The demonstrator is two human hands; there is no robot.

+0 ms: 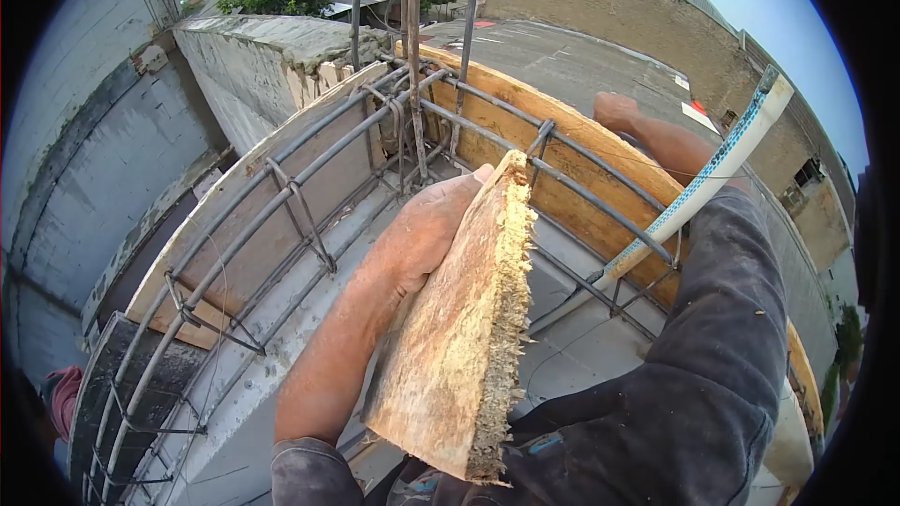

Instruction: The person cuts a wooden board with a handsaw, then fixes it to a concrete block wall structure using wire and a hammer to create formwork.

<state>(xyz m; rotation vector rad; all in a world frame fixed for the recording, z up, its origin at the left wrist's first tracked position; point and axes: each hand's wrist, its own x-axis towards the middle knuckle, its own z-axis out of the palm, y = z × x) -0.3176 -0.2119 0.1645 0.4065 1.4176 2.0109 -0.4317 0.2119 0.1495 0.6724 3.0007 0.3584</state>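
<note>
My left hand [436, 230] grips the upper left edge of a short wooden board [450, 337], its fingers hidden behind the wood. The board is held up in front of my body, with a rough, splintered edge facing right. Beyond the orange-brown formwork plank [562, 136], my right hand [616, 112] is curled closed at the end of the outstretched arm; anything inside it is too small or hidden to make out. Steel rebar [600, 201] runs between the board and that plank.
Rebar cages run along both formwork sides and meet at upright bars [412, 56] in the corner. A white and blue pipe [703, 178] slants up at the right. Pale formwork [253, 197] stands at the left, beside a block wall [103, 150].
</note>
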